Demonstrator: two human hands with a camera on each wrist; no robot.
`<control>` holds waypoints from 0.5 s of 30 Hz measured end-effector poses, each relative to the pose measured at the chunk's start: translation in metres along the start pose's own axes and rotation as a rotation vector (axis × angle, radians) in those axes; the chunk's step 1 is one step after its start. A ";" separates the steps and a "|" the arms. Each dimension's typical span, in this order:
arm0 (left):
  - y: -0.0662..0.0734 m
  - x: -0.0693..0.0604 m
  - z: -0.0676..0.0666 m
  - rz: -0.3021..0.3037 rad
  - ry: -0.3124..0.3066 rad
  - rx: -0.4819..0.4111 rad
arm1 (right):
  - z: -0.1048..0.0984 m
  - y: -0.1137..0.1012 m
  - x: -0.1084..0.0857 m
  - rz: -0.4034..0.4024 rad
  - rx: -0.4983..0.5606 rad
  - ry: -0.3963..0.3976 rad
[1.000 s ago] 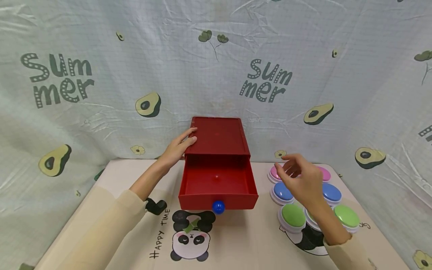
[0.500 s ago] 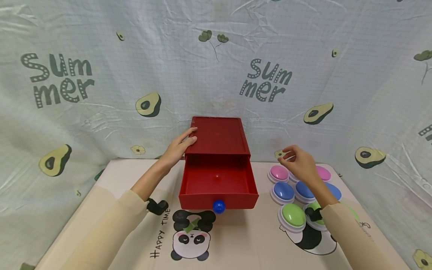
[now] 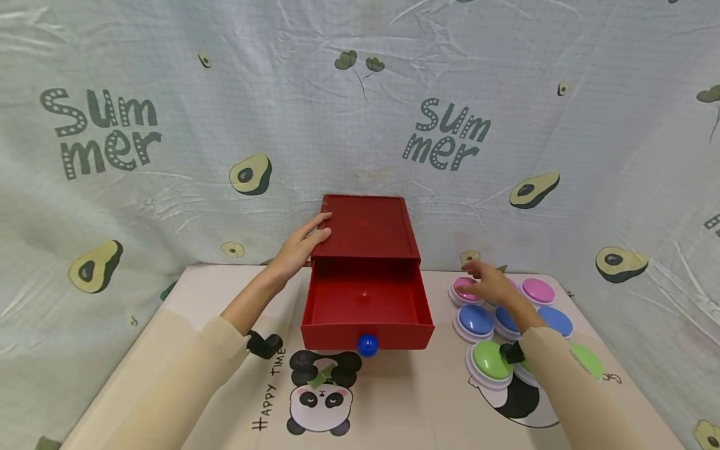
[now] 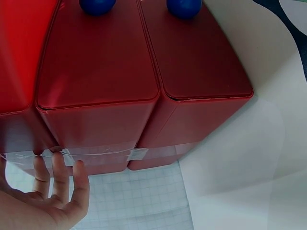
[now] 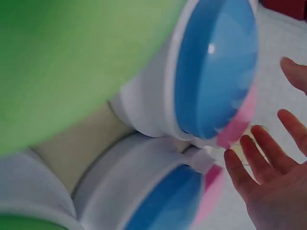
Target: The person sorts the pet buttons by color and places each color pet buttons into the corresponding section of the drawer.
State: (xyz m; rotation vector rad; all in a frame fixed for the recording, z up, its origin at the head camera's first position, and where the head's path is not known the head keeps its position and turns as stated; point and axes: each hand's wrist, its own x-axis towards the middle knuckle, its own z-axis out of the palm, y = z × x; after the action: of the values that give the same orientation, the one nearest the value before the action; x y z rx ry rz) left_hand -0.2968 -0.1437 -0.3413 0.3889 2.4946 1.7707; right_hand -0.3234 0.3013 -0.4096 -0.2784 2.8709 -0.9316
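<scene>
Pale cloth backdrop [image 3: 309,131] with "Summer" lettering, avocados and flowers, wrinkled, hanging behind a cream counter [image 3: 416,400] printed with a panda [image 3: 320,406] and "Happy Time" lettering [image 3: 269,387]. Red drawer cabinet [image 3: 368,225] mid-counter, near the cloth; top drawer [image 3: 332,337] pulled out toward the person, round blue knob [image 3: 367,345] on its front. Left wrist view gets the cabinet's side: two more blue knobs [image 4: 184,7] and clear tape [image 4: 103,155] running across the red sections. Left hand [image 3: 295,252] rests at the cabinet's left top edge, fingers extended and apart, thumb on the edge, fingertips by the tape; flat contact, no grip. Right of the cabinet: dome push buttons on white bases, three rows, pink far, blue middle, green near. Right hand [image 3: 488,284] is at the left pink button [image 3: 465,286], partly covering it and the middle pink button; fingers spread and slightly bent, thumb apart, holding nothing. Can't tell if it touches the button. Right pink button [image 3: 538,290] in plain view; left blue button [image 3: 475,320] and left green button [image 3: 490,360] nearest the drawer, right forearm partly over the others. Cream sleeves [image 3: 214,350] on both arms, small black device [image 3: 264,344] at each wrist.
</scene>
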 end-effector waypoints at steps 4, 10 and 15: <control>-0.001 0.000 0.000 -0.001 -0.003 0.003 | 0.002 0.005 0.002 0.017 0.023 -0.050; -0.003 0.002 0.000 0.002 -0.006 0.002 | 0.003 0.005 0.002 0.008 -0.016 -0.082; -0.003 0.002 -0.001 -0.006 0.000 -0.007 | 0.004 0.001 0.005 0.040 -0.056 -0.111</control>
State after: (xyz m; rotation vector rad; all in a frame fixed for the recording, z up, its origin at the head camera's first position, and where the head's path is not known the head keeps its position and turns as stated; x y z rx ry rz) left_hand -0.2996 -0.1450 -0.3431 0.3803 2.4865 1.7766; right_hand -0.3273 0.2990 -0.4139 -0.2678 2.7932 -0.8029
